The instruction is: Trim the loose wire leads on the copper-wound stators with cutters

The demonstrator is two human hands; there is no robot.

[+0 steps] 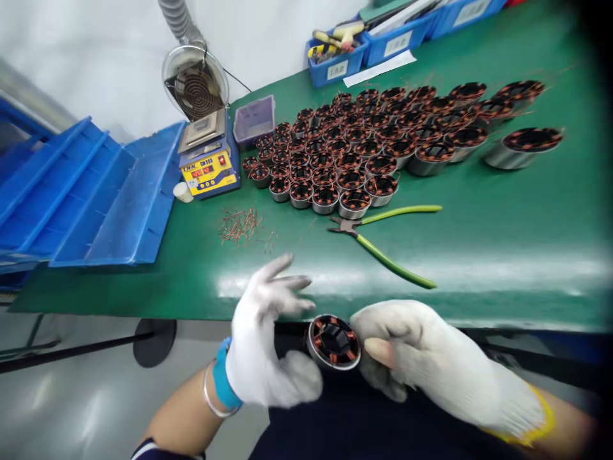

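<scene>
"While the right hand point(412, 345) wears a white glove, what does it grasp?"

"A silver-rimmed metal ring point(334, 343) with a black lining and copper windings, held by its right side just off the near edge of the long green bench point(502, 220). The thumb's tip shows bare."

"And the left hand point(268, 345)?"

"White-gloved too, fingers spread, gripping nothing. Its thumb is close to the ring's left side; I cannot tell whether they touch."

"What lies beyond them?"

"Lime-green-handled metal pliers point(348, 225), splayed wide, with a loose scatter of thin copper wire clippings point(239, 225) to their left. Behind stands a crowd of similar copper-wound metal rings point(352, 179), openings upward, one slightly apart at the right."

"Farther out?"

"Left of that crowd, a blue-and-yellow box with red digits point(209, 174), a greyish-purple plastic bin point(253, 134) just behind it. Large blue plastic trays point(136, 211) fill the left; small blue plastic boxes point(338, 69) line the back."
</scene>
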